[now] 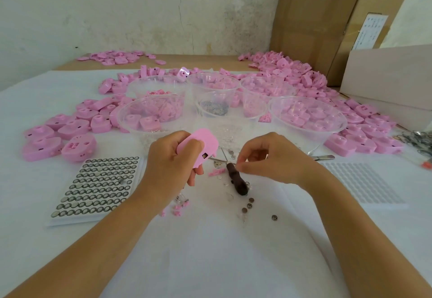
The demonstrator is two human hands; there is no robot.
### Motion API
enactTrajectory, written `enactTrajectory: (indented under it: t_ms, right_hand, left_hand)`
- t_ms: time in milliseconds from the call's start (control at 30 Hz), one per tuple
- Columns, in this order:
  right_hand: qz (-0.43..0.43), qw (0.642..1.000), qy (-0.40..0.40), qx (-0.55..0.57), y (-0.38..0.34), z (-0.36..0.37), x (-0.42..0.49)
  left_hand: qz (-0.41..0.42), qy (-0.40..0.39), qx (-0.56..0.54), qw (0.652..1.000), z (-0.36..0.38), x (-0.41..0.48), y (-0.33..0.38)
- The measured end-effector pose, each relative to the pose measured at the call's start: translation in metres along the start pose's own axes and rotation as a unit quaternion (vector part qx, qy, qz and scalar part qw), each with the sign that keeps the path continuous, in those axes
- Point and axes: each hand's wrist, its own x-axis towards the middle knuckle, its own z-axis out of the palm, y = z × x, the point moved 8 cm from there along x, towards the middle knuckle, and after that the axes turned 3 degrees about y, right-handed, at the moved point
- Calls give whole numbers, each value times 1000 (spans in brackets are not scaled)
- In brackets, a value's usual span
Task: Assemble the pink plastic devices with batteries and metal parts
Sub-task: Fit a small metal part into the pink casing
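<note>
Pink device [207, 141] gripped by left hand [168, 169] — box label [370, 32] too blurred.

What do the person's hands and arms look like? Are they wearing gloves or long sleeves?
No gloves and no sleeves in view. The left hand and right hand are bare, with no rings that I can see. The left forearm and right forearm are bare too, right down to the picture's edge, with no watch or bracelet at the wrists.
</note>
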Motion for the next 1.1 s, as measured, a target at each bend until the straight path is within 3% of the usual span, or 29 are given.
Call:
enactTrajectory:
  t_ms: [133, 400, 600, 1100]
  right_hand:
    - [-34, 993, -97, -55, -4, 22, -4]
    - [-45, 993, -90, -59, -5, 19, -3]
    - [-66, 970, -220, -76, -15, 36, -22]
    - [-153, 955, -177, -183, -24, 49, -21]
  left_hand:
    - [-6, -5, -7, 1000, 1, 1, -2]
    - [1, -9, -36, 999, 3, 2, -7]
    - [-24, 30, -84, 996, -3, 7, -4]
    - [-3, 18, -96, 995, -1, 6, 0]
